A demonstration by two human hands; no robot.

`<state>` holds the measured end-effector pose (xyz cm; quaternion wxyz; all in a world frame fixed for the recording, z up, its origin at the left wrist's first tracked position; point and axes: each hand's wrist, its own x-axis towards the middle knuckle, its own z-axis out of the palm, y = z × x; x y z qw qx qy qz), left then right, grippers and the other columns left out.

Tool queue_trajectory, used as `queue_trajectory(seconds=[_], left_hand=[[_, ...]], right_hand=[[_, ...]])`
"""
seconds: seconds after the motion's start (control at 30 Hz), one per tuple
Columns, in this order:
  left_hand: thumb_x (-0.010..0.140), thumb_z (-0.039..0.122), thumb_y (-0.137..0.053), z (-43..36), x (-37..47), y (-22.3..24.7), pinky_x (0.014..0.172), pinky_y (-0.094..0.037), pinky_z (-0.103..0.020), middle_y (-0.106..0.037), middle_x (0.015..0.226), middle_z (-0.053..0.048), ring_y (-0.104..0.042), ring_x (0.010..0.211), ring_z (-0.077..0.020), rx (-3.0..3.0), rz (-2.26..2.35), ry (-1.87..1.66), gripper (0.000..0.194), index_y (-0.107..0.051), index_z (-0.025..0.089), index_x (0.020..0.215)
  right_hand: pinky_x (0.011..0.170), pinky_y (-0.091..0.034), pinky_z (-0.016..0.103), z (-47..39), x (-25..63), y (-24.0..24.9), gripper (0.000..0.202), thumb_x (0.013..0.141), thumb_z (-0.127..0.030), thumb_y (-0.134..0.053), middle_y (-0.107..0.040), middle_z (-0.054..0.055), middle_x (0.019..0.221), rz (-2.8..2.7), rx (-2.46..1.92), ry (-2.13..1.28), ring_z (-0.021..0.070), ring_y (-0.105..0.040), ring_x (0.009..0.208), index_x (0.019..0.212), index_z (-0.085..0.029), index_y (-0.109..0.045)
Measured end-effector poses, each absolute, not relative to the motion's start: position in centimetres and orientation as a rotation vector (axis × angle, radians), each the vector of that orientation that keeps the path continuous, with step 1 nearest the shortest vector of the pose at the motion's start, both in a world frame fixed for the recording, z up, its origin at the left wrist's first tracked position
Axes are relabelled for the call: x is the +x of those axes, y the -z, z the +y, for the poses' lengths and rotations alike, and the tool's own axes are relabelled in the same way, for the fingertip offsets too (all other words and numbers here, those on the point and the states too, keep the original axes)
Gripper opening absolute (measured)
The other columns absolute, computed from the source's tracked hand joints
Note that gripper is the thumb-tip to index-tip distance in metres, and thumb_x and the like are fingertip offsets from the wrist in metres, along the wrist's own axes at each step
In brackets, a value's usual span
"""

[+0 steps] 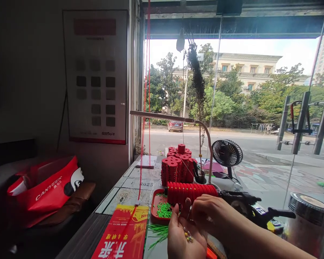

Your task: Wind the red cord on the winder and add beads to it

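My left hand [184,230] is turned palm up with its fingers curled. Several small yellow and pale beads [188,235] lie in the palm. Over those fingers sits my right hand [207,210], its fingers bent into a pinch; whatever is between the fingertips is hidden. Just beyond both hands is a red ribbed roll [191,191] dotted with small yellow and green specks, mounted on a black clamp-like holder [239,201]. Left of the hands, a red tray [154,208] contains many short green pieces [164,210]. Longer green strands [159,233] lie in front of it.
Stacks of red spools [176,167] stand behind the roll. A desk lamp [209,144] arches above, with a black fan [227,153] beside it. A red printed bag [118,233] lies at front left, a lidded jar [309,223] at right. Red cords [142,158] hang on the left.
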<state>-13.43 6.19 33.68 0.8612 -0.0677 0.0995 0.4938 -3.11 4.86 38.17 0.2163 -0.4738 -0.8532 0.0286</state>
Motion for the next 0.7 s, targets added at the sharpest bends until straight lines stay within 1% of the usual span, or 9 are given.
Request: queue_trajectory(seconds=[0.1, 0.2, 0.3, 0.37, 0.43, 0.47, 0.53, 0.6, 0.7], left_hand=[[0.093, 0.028, -0.034, 6.1, -13.3, -33.9, 0.066, -0.046, -0.029, -0.071, 0.056, -0.008, -0.066, 0.058, -0.0173, -0.166, 0.229, -1.040, 0.054, -0.071, 0.011, 0.057], [0.092, 0.027, -0.036, 6.2, -13.1, -33.5, 0.069, -0.048, -0.030, -0.072, 0.058, -0.008, -0.067, 0.060, -0.0178, -0.150, 0.179, -1.040, 0.052, -0.072, 0.012, 0.058], [0.092, 0.027, -0.037, 6.6, -13.0, -32.7, 0.073, -0.048, -0.030, -0.073, 0.062, -0.007, -0.067, 0.062, -0.0161, -0.092, 0.142, -1.031, 0.049, -0.072, 0.014, 0.059], [0.091, 0.029, -0.039, 6.8, -13.0, -32.2, 0.077, -0.047, -0.031, -0.074, 0.067, -0.007, -0.068, 0.068, -0.0168, -0.029, 0.132, -1.021, 0.046, -0.072, 0.015, 0.063], [0.091, 0.032, -0.038, 6.9, -13.2, -32.0, 0.079, -0.047, -0.034, -0.075, 0.073, -0.009, -0.069, 0.076, -0.0199, 0.016, 0.119, -1.003, 0.046, -0.073, 0.015, 0.067], [0.091, 0.032, -0.037, 6.9, -13.2, -32.0, 0.079, -0.047, -0.034, -0.075, 0.074, -0.010, -0.069, 0.078, -0.0213, 0.018, 0.117, -0.994, 0.048, -0.074, 0.014, 0.067], [0.092, 0.031, -0.035, 6.9, -13.4, -32.1, 0.078, -0.047, -0.035, -0.075, 0.072, -0.011, -0.069, 0.077, -0.0225, -0.001, 0.126, -0.983, 0.052, -0.074, 0.013, 0.064], [0.093, 0.031, -0.033, 6.8, -13.5, -32.4, 0.077, -0.047, -0.035, -0.074, 0.070, -0.011, -0.070, 0.075, -0.0230, -0.016, 0.138, -0.980, 0.054, -0.074, 0.012, 0.062], [0.092, 0.030, -0.035, 6.7, -13.5, -32.7, 0.078, -0.046, -0.035, -0.075, 0.073, -0.013, -0.069, 0.078, -0.0242, -0.011, 0.167, -0.985, 0.052, -0.074, 0.011, 0.064]], right_hand=[[0.055, -0.037, 0.018, 4.9, -3.0, -37.9, 0.017, 0.073, -0.009, -0.051, -0.058, -0.004, 0.067, -2.319, -1.305, -0.190, 0.0088, -0.046, 0.058, 0.060, -0.019, -0.050], [0.057, -0.037, 0.019, 4.7, -3.4, -37.5, 0.017, 0.074, -0.009, -0.050, -0.056, -0.004, 0.065, -2.328, -1.280, -0.264, 0.0091, -0.044, 0.058, 0.060, -0.019, -0.050], [0.057, -0.036, 0.020, 5.0, -2.9, -38.0, 0.015, 0.074, -0.012, -0.050, -0.055, -0.004, 0.066, -2.276, -1.306, -0.287, 0.0102, -0.044, 0.059, 0.061, -0.019, -0.050], [0.055, -0.034, 0.022, 5.6, -1.7, -38.9, 0.015, 0.076, -0.018, -0.049, -0.052, -0.003, 0.064, -2.202, -1.365, -0.281, 0.0112, -0.043, 0.059, 0.061, -0.019, -0.048], [0.051, -0.033, 0.023, 6.4, -0.2, -39.7, 0.019, 0.079, -0.026, -0.047, -0.049, -0.003, 0.060, -2.120, -1.431, -0.288, 0.0119, -0.042, 0.057, 0.061, -0.019, -0.047], [0.049, -0.033, 0.023, 6.9, 0.6, -40.0, 0.021, 0.080, -0.030, -0.046, -0.049, -0.002, 0.058, -2.085, -1.459, -0.298, 0.0122, -0.043, 0.055, 0.062, -0.019, -0.048], [0.046, -0.032, 0.023, 7.7, 1.6, -40.3, 0.024, 0.080, -0.034, -0.043, -0.049, -0.002, 0.057, -2.029, -1.493, -0.313, 0.0125, -0.043, 0.053, 0.063, -0.019, -0.048], [0.045, -0.033, 0.023, 8.1, 2.0, -40.3, 0.023, 0.080, -0.034, -0.043, -0.050, -0.002, 0.056, -1.994, -1.507, -0.309, 0.0125, -0.044, 0.052, 0.063, -0.019, -0.047], [0.045, -0.033, 0.024, 8.0, 1.6, -40.3, 0.022, 0.080, -0.032, -0.044, -0.051, -0.001, 0.057, -1.971, -1.521, -0.281, 0.0126, -0.044, 0.052, 0.062, -0.020, -0.047]])
